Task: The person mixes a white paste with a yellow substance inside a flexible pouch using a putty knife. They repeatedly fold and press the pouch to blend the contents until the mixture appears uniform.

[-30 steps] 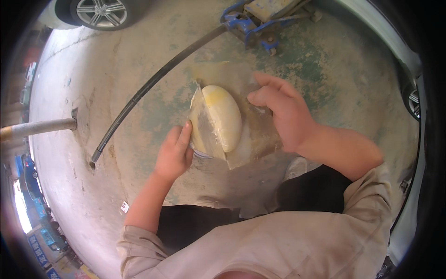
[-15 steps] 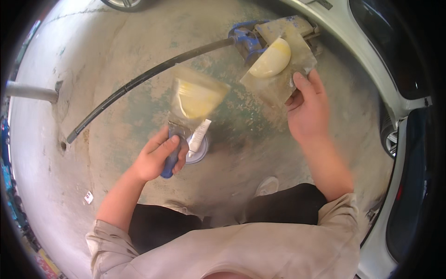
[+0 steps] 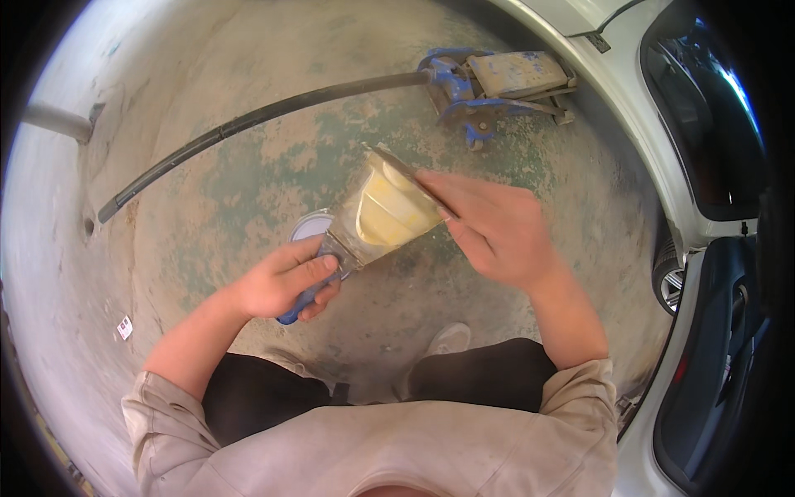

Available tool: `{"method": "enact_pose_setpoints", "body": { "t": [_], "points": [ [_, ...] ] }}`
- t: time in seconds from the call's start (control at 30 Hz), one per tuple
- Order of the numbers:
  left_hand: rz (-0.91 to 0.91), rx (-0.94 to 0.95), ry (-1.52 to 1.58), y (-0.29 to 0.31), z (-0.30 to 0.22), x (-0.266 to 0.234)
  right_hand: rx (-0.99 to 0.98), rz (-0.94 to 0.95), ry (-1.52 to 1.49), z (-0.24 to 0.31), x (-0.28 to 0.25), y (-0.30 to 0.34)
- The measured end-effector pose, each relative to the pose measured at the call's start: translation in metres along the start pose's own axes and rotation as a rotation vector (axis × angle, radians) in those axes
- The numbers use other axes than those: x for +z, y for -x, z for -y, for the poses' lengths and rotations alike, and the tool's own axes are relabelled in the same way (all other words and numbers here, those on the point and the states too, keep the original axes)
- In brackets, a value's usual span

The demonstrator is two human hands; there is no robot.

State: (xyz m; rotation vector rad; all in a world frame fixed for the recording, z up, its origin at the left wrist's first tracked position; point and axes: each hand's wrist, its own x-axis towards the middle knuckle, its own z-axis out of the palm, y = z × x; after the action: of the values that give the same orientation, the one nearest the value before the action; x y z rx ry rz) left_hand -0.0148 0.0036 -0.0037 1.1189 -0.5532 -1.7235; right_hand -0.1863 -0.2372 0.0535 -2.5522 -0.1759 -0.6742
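My left hand (image 3: 286, 277) is closed round the blue handle of a putty knife (image 3: 308, 298), whose wide blade points up and to the right. A mound of pale yellow, streaky putty (image 3: 396, 214) covers much of that blade. My right hand (image 3: 505, 232) grips a thin, flat spreader plate (image 3: 411, 182) between thumb and fingers. The plate stands tilted on edge against the blade's far right end, touching or nearly touching the putty. Its face toward the blade is mostly hidden.
Behind my left hand a round, pale lid or tub (image 3: 311, 224) is partly hidden. A blue floor jack (image 3: 517, 74) with a long black handle (image 3: 248, 124) lies farther off. A light-coloured car (image 3: 617, 70) with an open door (image 3: 704, 356) borders the right side.
My right hand has swung the spreader inward and down to the putty knife. The two tools, apart before, now meet. The putty knife has turned a little to the right.
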Motion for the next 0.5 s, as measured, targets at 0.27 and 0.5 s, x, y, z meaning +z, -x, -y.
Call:
{"method": "enact_pose_setpoints", "body": {
  "t": [0.27,0.5],
  "points": [
    [-0.007,0.096,0.052,0.006,0.004,-0.012,0.271,0.384,-0.006,0.001,-0.01,0.005],
    [0.046,0.091,0.085,0.004,-0.005,-0.016,0.516,0.113,-0.15,0.0,-0.016,0.009]
  ]
}}
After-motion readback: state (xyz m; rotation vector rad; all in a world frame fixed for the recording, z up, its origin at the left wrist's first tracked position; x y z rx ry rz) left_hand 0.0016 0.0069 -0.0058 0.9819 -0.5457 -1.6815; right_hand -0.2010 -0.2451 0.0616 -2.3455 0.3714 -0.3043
